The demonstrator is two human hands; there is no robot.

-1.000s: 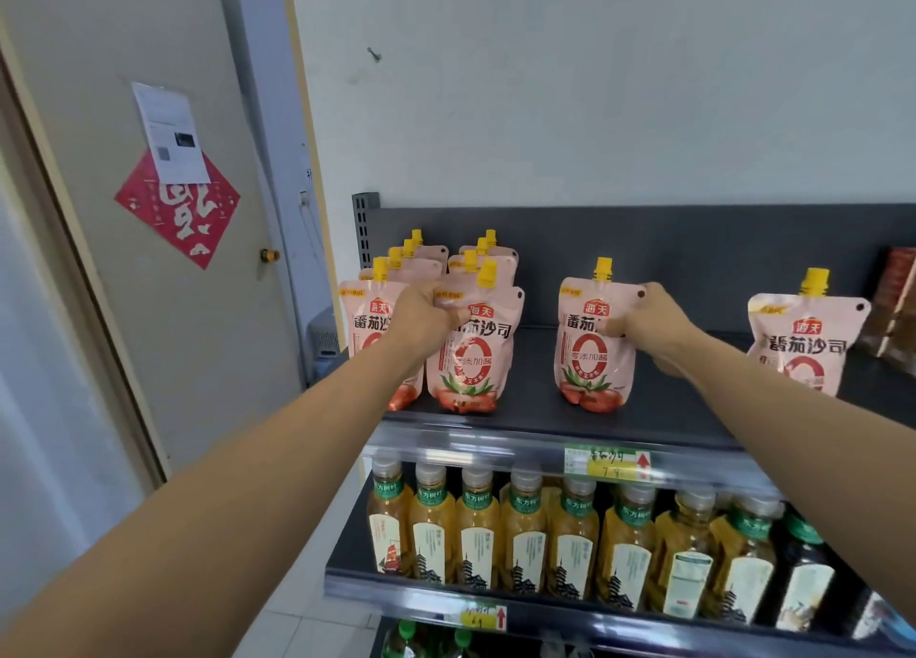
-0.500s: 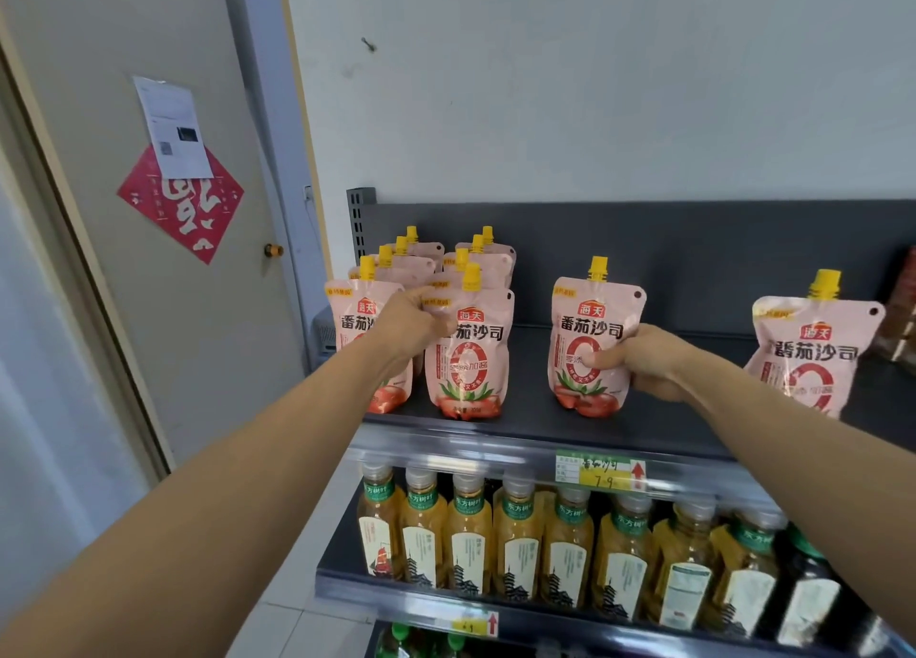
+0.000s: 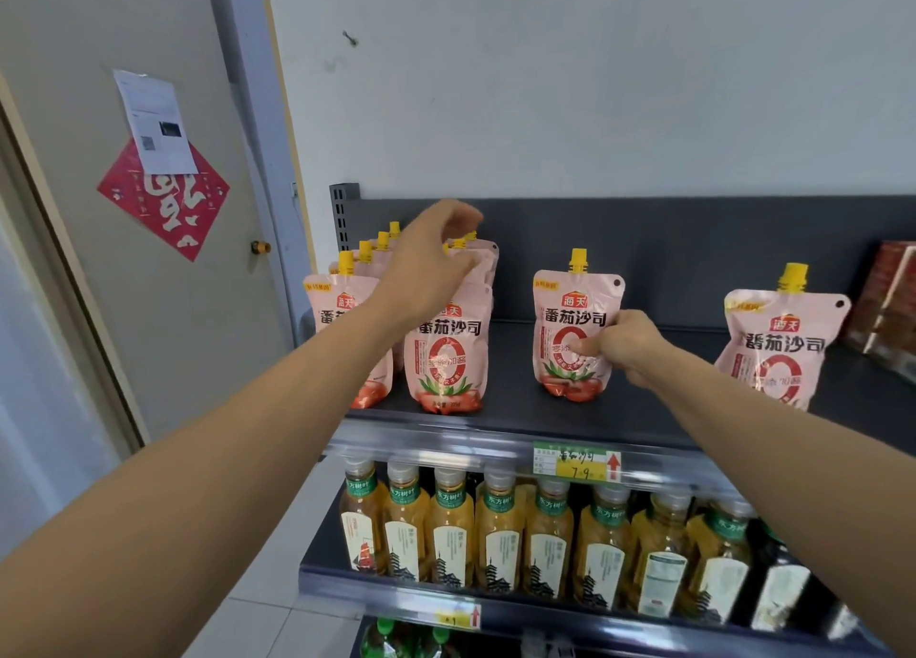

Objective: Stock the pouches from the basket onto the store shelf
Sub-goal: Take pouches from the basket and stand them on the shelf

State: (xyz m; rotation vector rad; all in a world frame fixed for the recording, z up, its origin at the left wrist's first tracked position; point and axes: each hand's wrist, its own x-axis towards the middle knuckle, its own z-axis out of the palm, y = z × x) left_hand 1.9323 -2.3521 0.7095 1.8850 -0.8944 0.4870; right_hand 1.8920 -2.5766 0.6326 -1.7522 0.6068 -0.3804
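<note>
Since a second ago, left hand (image 3: pixel 426 265) lifted off the front pouches (image 3: pixel 446 355), fingers spread loose, holding nothing. Right hand (image 3: pixel 622 345) lower on the middle pouch (image 3: pixel 570 330), pinching its edge. All standing upright on the dark shelf (image 3: pixel 619 414); another pouch (image 3: pixel 778 345) well apart at right.

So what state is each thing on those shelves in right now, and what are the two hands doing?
Left hand: raised above the left pouch rows, fingers loosely open, holding nothing.
Right hand: pinching the middle pouch.
Middle pouch: upright, capped.
Left pouch rows: upright, packed.
Right pouch: standing alone, leaning.
Tea bottles: upright, capped, lower shelf.
</note>
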